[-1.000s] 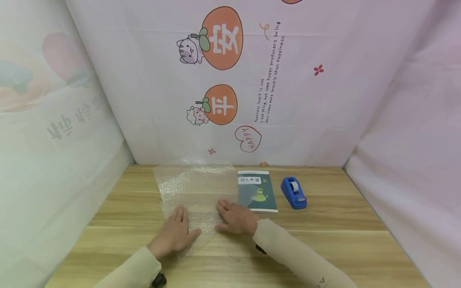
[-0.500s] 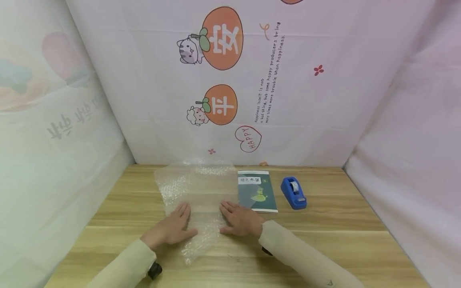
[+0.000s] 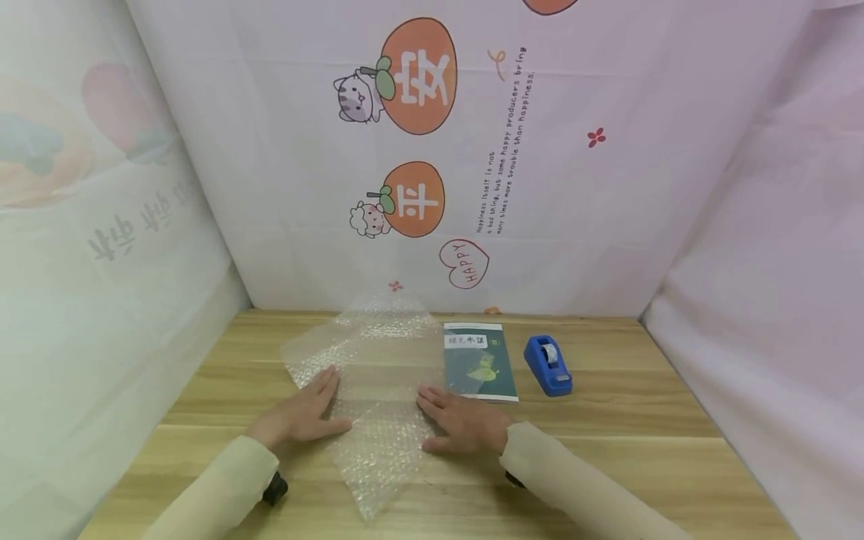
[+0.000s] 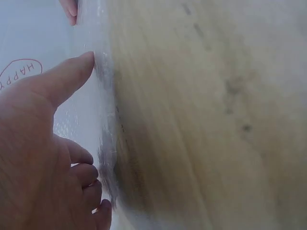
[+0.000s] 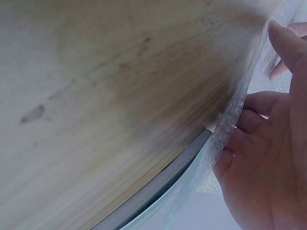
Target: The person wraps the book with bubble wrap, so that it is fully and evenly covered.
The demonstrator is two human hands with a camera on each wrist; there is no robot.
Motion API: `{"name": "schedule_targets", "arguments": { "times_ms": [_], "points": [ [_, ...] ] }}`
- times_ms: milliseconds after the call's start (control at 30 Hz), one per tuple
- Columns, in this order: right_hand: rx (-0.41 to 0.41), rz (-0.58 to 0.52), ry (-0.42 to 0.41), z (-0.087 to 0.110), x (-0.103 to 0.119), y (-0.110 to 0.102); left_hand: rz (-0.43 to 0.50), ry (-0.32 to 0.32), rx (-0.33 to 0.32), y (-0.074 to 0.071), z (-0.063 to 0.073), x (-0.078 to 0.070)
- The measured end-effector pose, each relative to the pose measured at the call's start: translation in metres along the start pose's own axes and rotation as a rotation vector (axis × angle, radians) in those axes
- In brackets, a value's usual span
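Observation:
A clear sheet of bubble wrap point(image 3: 385, 450) lies unevenly spread on the wooden table, one corner pointing toward me and another reaching the back wall. My left hand point(image 3: 304, 416) rests with straight fingers on its left side; in the left wrist view the thumb and fingers of that left hand point(image 4: 43, 129) touch the plastic. On the right side, my right hand point(image 3: 466, 421) presses its extended fingers on the wrap. The right wrist view shows this right hand point(image 5: 268, 139) at the wrap's edge. Part of the wrap overlaps a green booklet point(image 3: 499, 371).
A blue tape dispenser point(image 3: 550, 367) with a roll in it stands right of the booklet. The wooden table point(image 3: 607, 465) is bounded by a printed white cloth wall point(image 3: 560, 247) at the back and cloth on both sides.
Both hands have slid apart, the left one outward to the left and the right one slightly right. Between them the near corner of the bubble wrap has spread toward me.

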State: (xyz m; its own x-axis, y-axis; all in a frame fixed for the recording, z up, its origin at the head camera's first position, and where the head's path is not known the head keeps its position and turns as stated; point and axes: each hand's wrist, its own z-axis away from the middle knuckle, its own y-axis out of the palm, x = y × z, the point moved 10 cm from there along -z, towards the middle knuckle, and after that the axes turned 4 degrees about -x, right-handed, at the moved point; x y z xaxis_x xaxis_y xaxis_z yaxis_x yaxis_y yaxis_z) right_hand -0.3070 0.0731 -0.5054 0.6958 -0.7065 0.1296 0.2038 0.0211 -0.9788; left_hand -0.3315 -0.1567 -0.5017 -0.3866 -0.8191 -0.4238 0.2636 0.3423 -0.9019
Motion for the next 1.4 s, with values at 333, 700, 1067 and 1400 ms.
{"name": "schedule_targets", "arguments": {
  "times_ms": [333,700,1067,1400],
  "points": [
    [-0.009,0.034,0.032,-0.013,0.003,-0.004,0.059,-0.056,-0.019,-0.001,0.009,0.015],
    [-0.026,0.06,0.123,-0.029,0.002,-0.008,0.068,-0.099,-0.03,-0.004,0.002,0.036],
    [-0.028,0.065,0.098,-0.032,0.013,-0.009,0.034,-0.13,-0.045,-0.016,-0.004,0.046],
    [-0.097,-0.158,0.13,-0.01,-0.014,-0.033,0.019,-0.111,-0.054,-0.027,-0.006,0.042]
  ]
}}
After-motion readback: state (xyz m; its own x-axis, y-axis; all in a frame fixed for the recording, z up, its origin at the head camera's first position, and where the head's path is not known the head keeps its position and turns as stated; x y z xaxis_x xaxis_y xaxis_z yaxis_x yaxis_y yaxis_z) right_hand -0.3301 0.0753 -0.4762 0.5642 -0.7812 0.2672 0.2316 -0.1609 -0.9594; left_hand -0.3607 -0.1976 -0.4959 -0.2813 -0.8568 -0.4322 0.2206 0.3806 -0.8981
